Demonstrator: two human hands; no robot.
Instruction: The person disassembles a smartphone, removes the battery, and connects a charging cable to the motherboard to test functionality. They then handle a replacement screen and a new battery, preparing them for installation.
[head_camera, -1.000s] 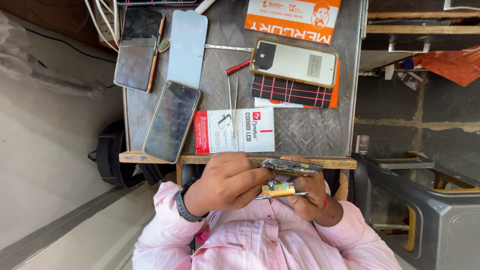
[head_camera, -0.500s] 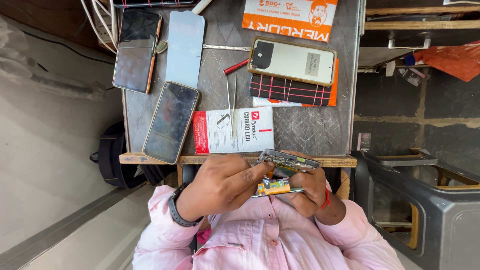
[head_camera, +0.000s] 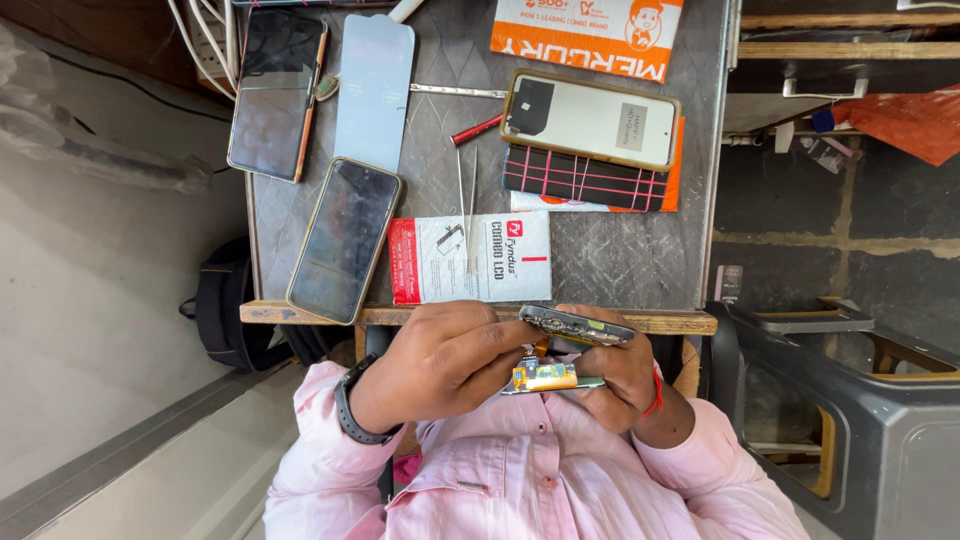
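- Two hands are kept close to the chest, just below the wooden front edge of the grey table (head_camera: 600, 270), so that the work sits directly under the eyes.
- Right hand (head_camera: 622, 375): fingers are curled around the opened phone (head_camera: 577, 325), its two halves held apart, seemingly so the inside can be reached.
- Left hand (head_camera: 440, 365): fingers are bent and pinched in at the gap beside the orange-and-yellow inner part (head_camera: 545, 377); whether a tool is gripped cannot be told.
- Tweezers (head_camera: 468, 215) are laid on a white packet (head_camera: 470, 258), within reach.
- Three other phones (head_camera: 345, 240) are laid flat farther back on the table.
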